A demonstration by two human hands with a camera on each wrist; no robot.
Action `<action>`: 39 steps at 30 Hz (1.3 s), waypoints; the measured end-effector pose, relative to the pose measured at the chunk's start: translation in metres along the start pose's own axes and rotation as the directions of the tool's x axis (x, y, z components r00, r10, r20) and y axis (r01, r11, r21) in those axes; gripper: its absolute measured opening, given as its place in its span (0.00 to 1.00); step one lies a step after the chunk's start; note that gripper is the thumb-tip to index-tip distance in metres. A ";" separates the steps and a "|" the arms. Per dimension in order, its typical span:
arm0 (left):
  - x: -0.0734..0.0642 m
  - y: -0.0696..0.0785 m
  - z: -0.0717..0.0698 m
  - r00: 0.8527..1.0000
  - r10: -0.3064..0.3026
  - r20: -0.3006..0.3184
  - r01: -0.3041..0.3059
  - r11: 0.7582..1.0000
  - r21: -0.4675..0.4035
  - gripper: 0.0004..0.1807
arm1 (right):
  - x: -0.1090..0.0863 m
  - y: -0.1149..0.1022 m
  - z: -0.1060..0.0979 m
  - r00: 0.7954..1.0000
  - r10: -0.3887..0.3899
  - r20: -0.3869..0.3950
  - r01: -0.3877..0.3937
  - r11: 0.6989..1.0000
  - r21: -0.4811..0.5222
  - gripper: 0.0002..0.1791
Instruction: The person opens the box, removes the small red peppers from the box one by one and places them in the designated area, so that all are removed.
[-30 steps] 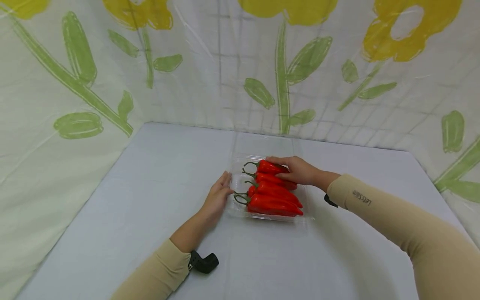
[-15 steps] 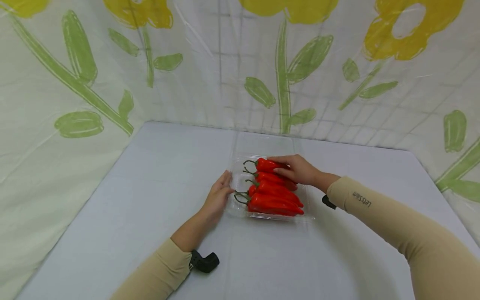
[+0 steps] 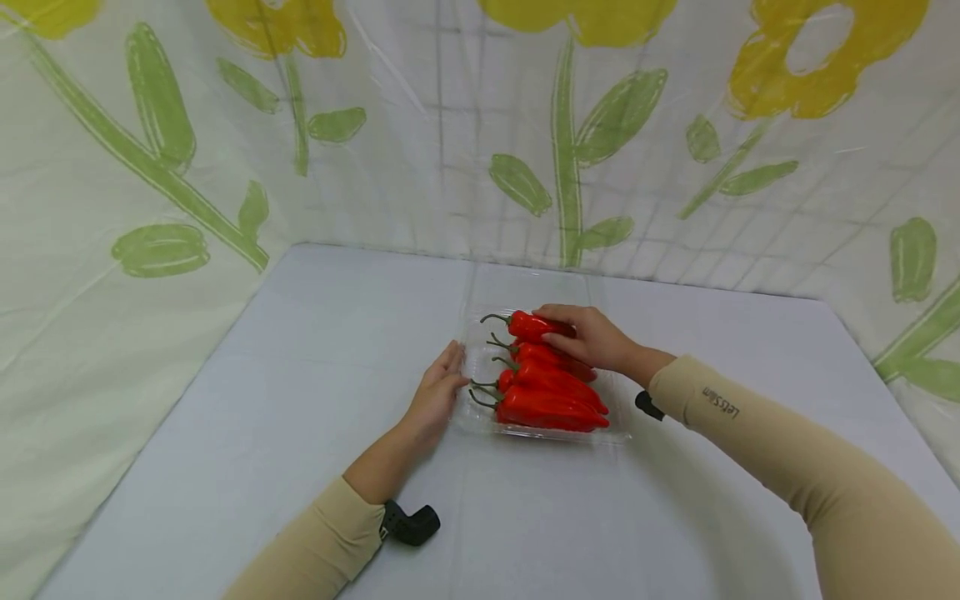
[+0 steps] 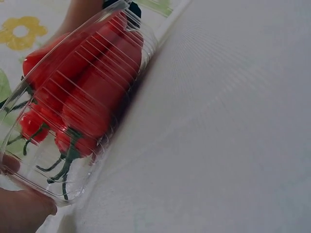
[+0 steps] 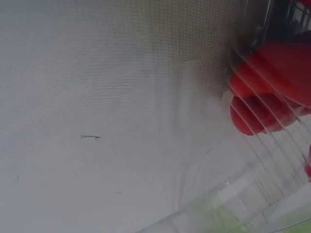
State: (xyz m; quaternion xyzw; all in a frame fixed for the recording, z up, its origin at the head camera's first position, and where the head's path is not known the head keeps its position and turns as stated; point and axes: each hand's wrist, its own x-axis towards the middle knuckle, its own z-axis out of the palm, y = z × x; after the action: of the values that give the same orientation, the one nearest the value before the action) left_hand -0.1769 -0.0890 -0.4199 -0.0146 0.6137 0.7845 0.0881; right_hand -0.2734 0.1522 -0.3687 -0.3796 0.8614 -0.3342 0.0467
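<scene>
Peppers in clear tray, mid tabletop, between hands. Right hand grips far pepper; left hand, fingers extended, touches tray's left side.

Farthest red pepper lifted slightly, right fingers raised too
</scene>
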 end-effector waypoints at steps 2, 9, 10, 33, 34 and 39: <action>0.000 0.000 0.000 1.000 0.001 -0.004 -0.001 1.000 0.006 0.37 | 0.001 -0.002 -0.001 1.000 -0.010 -0.011 0.011 1.000 0.013 0.23; 0.000 0.001 -0.001 1.000 -0.008 -0.004 0.008 1.000 0.021 0.36 | 0.002 -0.007 -0.003 0.999 0.011 -0.040 -0.009 0.999 0.030 0.23; 0.000 0.001 -0.001 1.000 -0.007 0.000 0.007 1.000 0.021 0.36 | 0.002 -0.007 -0.004 0.999 0.015 -0.050 -0.013 0.999 0.030 0.24; 0.000 0.001 0.000 1.000 -0.022 -0.003 0.022 0.999 0.024 0.36 | -0.011 0.013 -0.032 0.747 0.554 -0.368 -0.386 0.812 0.438 0.27; 0.000 0.001 0.000 1.000 -0.024 -0.006 0.024 0.999 0.024 0.36 | -0.012 0.016 -0.034 0.728 0.573 -0.377 -0.392 0.799 0.456 0.27; 0.000 0.002 0.001 1.000 -0.025 -0.007 0.025 0.999 0.026 0.36 | -0.014 0.029 -0.043 0.638 0.670 -0.379 -0.391 0.706 0.590 0.28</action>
State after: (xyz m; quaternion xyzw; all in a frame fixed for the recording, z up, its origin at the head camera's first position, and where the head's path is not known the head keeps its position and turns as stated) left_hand -0.1769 -0.0885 -0.4179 -0.0236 0.6238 0.7753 0.0961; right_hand -0.2955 0.1989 -0.3559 0.0399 0.8039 -0.5928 -0.0256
